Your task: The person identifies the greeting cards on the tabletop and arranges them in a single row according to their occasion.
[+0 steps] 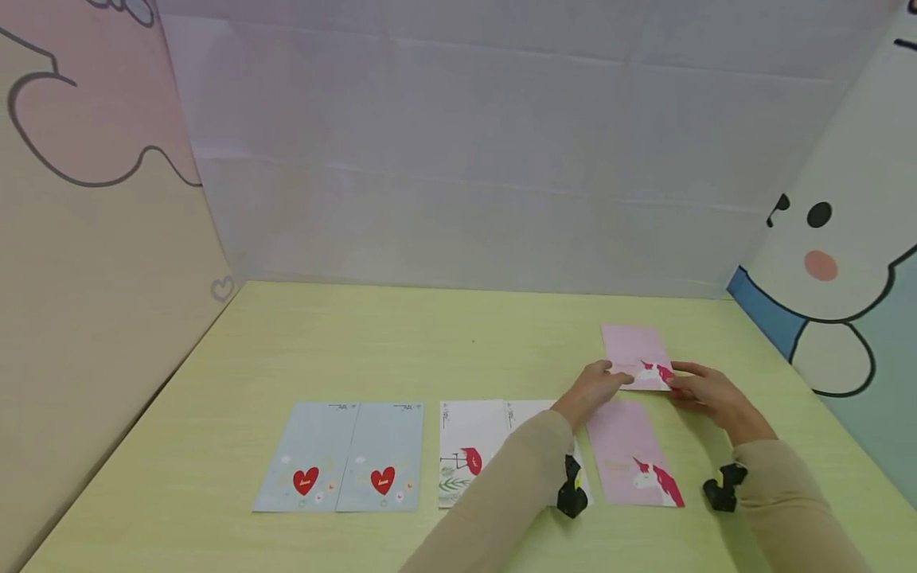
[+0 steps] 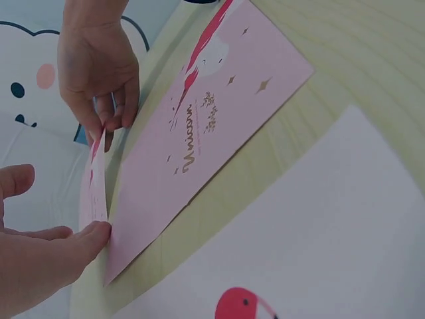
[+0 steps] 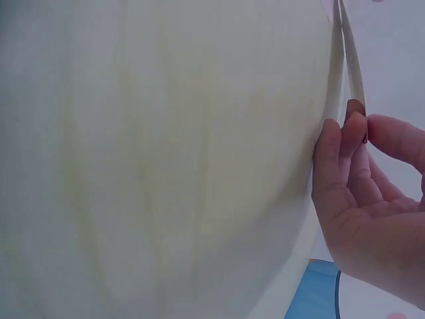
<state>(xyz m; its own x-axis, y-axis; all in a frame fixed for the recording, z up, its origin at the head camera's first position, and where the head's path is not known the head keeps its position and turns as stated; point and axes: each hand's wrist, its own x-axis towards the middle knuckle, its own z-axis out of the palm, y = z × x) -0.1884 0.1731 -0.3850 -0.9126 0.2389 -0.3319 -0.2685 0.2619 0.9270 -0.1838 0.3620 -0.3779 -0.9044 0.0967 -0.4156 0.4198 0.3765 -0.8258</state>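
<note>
A pink card (image 1: 634, 346) printed with a red-maned unicorn lies between my hands at the back right. My right hand (image 1: 716, 398) pinches its right edge between thumb and fingers, as the right wrist view shows with that hand (image 3: 375, 199) at the card's edge (image 3: 354, 60). On the near left edge, fingertips of my left hand (image 1: 593, 390) touch the card; in the left wrist view that hand's thumb (image 2: 18, 181) stands apart from it. A second pink unicorn card (image 1: 626, 446) lies flat on the table just nearer, below the first.
Two light blue cards (image 1: 304, 458) with red hearts lie side by side at left on the pale wooden table (image 1: 401, 342). White cards (image 1: 469, 430) with a red bird lie mid-table, partly behind my left sleeve (image 1: 501, 493). Cartoon-printed panels (image 1: 824, 239) flank the table.
</note>
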